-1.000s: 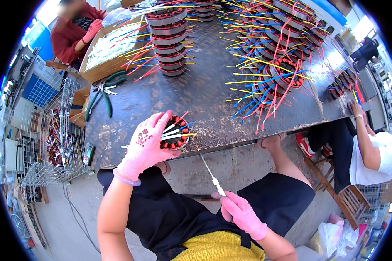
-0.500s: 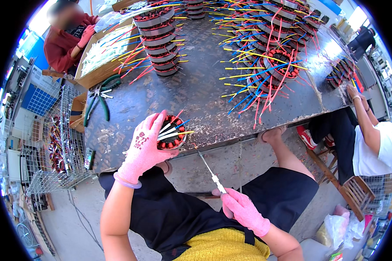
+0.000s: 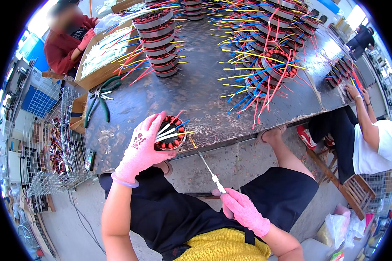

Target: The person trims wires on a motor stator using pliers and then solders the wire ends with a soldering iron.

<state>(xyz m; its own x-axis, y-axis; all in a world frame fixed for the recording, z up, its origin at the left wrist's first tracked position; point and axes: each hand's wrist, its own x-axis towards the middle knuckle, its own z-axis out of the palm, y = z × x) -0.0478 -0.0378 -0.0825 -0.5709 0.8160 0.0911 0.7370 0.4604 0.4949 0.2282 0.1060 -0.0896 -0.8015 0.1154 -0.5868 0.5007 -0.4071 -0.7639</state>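
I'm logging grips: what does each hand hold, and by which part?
Left hand: the wound ring, by its left rim. Right hand: the thin tool, by its near end.

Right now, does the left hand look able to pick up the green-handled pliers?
Probably not without letting go: the left hand holds the wound ring, so it looks occupied. The green-handled pliers lie on the tabletop beyond it, seemingly within arm's reach.

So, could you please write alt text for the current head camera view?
A pink-gloved left hand holds a red-and-black coil ring at the edge of a dark tabletop, while the pink-gloved right hand points a thin white-handled rod toward it. Beyond stand stacks of similar rings bristling with red, blue and yellow wires.
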